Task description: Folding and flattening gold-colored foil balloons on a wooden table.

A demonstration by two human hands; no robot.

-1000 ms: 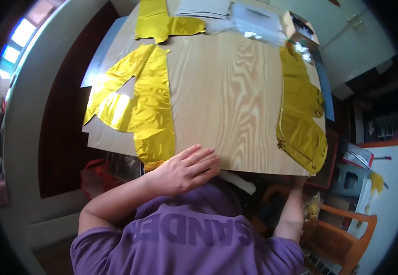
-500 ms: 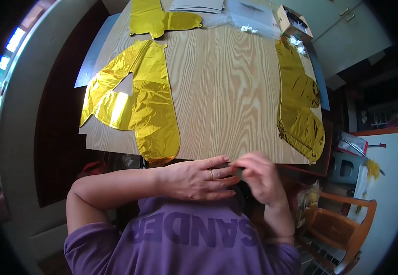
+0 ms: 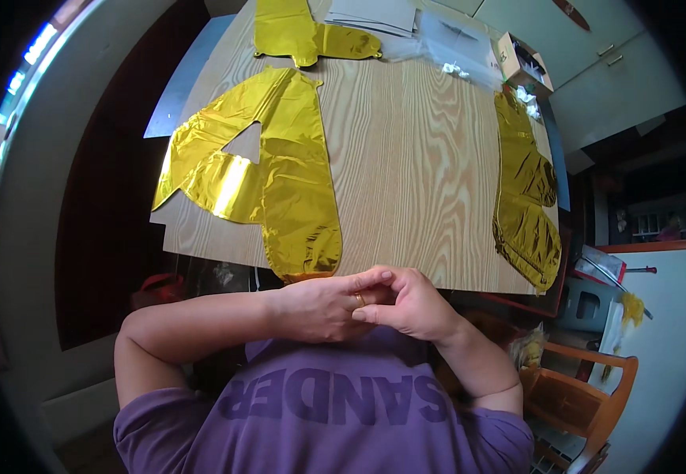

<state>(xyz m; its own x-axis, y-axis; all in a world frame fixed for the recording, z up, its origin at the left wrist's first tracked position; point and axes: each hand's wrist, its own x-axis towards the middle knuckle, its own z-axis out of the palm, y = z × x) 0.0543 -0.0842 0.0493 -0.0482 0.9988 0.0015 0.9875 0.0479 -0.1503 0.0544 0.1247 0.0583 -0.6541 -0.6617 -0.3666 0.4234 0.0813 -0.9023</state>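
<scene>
At the table's near edge my two hands meet in front of my chest. My left hand (image 3: 323, 306), with a ring on one finger, is closed, its bent fingers partly covered. Wrapped round those fingers is my right hand (image 3: 416, 306), its thumb lying across them. No object shows between the hands. Just beyond them on the left lies a flat gold foil balloon (image 3: 292, 166) with a triangular opening. A second gold foil balloon (image 3: 284, 31) is at the far left. Along the right edge a darker, creased one (image 3: 521, 182) lies flat.
The wood-grain table (image 3: 406, 182) spreads before me. Grey-white sheets (image 3: 371, 16), clear plastic bags (image 3: 461, 43), crumpled white scraps (image 3: 455, 70) and a small box (image 3: 523, 63) are at the far side. An orange-brown wooden chair (image 3: 580, 395) stands at lower right.
My right hand has closed round the fingers of my left, which were stretched out before. The view has shifted, so the table and balloons appear further right. The balloons stay in place.
</scene>
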